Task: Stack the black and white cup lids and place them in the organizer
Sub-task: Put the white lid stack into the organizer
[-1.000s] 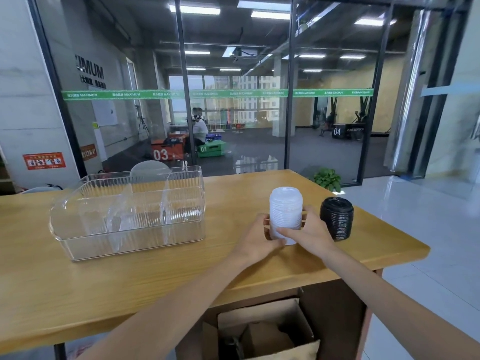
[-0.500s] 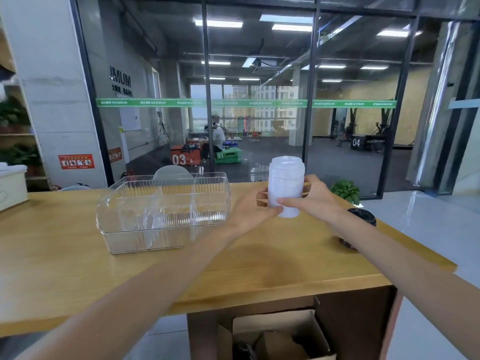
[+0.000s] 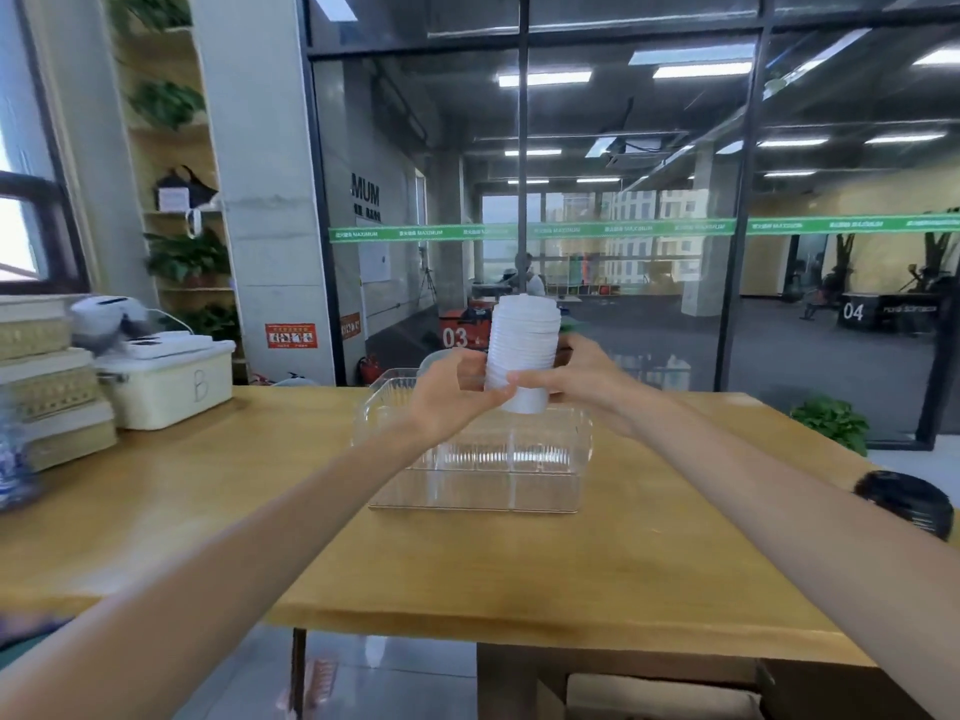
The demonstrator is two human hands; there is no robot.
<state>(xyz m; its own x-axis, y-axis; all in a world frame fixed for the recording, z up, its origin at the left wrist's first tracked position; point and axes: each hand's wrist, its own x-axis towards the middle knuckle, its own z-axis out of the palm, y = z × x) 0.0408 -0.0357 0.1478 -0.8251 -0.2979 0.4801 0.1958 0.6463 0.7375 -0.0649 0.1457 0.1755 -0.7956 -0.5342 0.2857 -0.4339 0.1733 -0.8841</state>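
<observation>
Books (image 3: 49,387) sit piled at the far left edge of the wooden table (image 3: 208,511), with a white headset (image 3: 106,319) resting on top of them, and just beside them stands a cream box (image 3: 171,384) marked with a B. Further along, near the middle of the table, is the clear organizer (image 3: 478,459), its dividers showing through the front wall. My left hand (image 3: 449,394) is raised above the organizer's back left part, fingers curled round the left side of the stack of white lids (image 3: 522,350), thumb toward me against its lower part. The stack stands upright in the air, off the table, above the organizer and held between both hands. My right hand (image 3: 584,379) grips it from the other side, with one finger reaching across the front near the bottom and almost meeting my left thumb. Both forearms stretch out over the table's near edge. At the far right, well apart from the organizer, the stack of black lids (image 3: 906,504) stands on the table close to its right edge, partly hidden behind my right forearm.
</observation>
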